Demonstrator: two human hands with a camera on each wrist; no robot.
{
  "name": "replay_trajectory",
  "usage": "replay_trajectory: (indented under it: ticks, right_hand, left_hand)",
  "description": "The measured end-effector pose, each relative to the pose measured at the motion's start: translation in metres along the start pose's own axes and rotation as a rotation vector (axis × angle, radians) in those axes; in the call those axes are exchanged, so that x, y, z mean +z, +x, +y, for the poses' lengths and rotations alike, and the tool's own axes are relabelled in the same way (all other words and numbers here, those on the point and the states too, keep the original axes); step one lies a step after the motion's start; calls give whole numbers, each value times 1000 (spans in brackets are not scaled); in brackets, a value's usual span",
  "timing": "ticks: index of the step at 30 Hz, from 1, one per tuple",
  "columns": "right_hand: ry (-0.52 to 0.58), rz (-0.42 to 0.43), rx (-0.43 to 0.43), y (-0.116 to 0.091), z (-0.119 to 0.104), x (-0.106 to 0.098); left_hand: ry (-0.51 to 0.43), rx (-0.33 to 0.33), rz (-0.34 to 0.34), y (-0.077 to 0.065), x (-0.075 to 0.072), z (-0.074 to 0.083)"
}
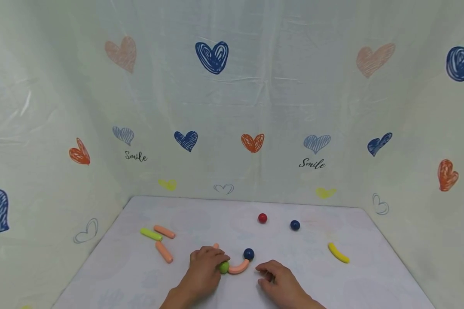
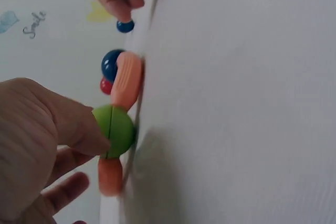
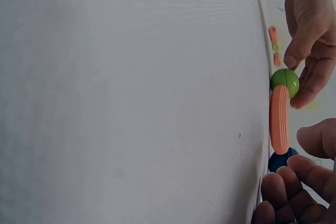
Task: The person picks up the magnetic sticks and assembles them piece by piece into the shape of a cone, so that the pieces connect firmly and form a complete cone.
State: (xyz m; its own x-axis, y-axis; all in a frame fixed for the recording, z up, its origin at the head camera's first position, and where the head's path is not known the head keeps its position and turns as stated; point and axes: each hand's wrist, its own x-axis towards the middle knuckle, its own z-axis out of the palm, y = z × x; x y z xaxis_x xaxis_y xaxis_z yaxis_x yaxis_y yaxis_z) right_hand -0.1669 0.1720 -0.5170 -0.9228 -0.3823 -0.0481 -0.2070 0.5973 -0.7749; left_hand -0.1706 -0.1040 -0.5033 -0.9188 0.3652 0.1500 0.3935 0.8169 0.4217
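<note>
Left grip on green ball, right grip apart

Pale, creased sheeting printed with blue, orange, pink and yellow hearts and the word "Smile" hangs behind and to both sides of a white-topped table in soft light.
</note>
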Motion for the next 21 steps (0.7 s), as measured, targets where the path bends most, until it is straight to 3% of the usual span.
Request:
replay_trajectory:
  ticks: [5,8,14,21]
  right_hand:
    - [-3,34,-3,1,4,-3]
    - [2,68,37,2,5,-8]
    - [-32,223,157,1,12,-25]
    - [-88,390,243,-5,42,-62]
  left_hand:
    - [59,18,117,7,18,14]
    - [101,25,139,14,26,21]
    - [136,0,99,19,27,28]
    - [160,51,88,17,21,20]
